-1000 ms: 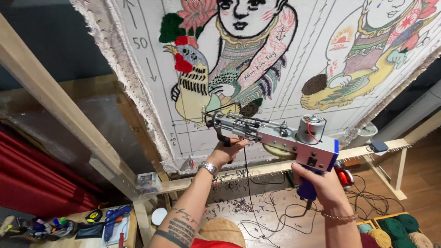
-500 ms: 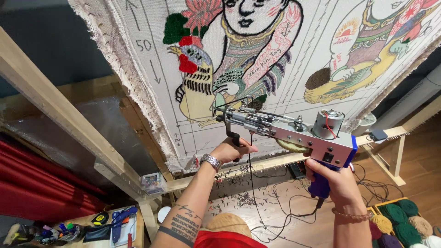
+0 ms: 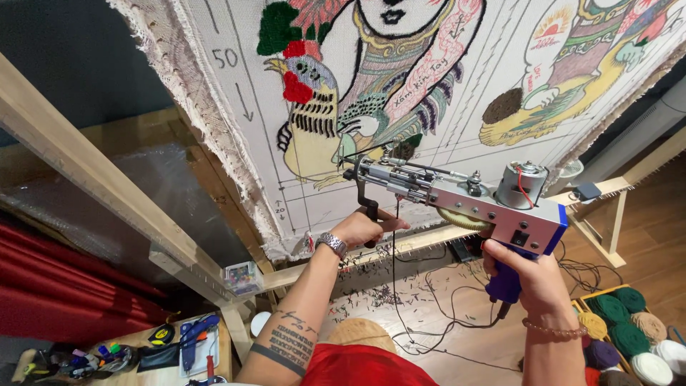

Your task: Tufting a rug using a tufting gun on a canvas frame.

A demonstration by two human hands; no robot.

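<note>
I hold a silver and blue tufting gun [image 3: 464, 196] with both hands. My right hand [image 3: 532, 275] grips its blue rear handle. My left hand [image 3: 364, 227] is closed on the black front handle under the barrel. The gun's needle tip points at the stretched tufting cloth [image 3: 443, 86], close to a partly tufted picture of a rooster and a figure. A thin dark yarn strand hangs down from the gun. A watch is on my left wrist and a bead bracelet on my right.
The cloth is stretched on a wooden frame [image 3: 107, 186]. A bin of yarn balls [image 3: 629, 329] sits on the floor at the lower right. Cables and yarn clippings [image 3: 429, 314] lie on the wooden floor. A cluttered small table with tools [image 3: 157, 347] stands at the lower left.
The gun and both hands have shifted to the right and slightly up, with the tip now nearer the cloth. My view has tilted down a little.
</note>
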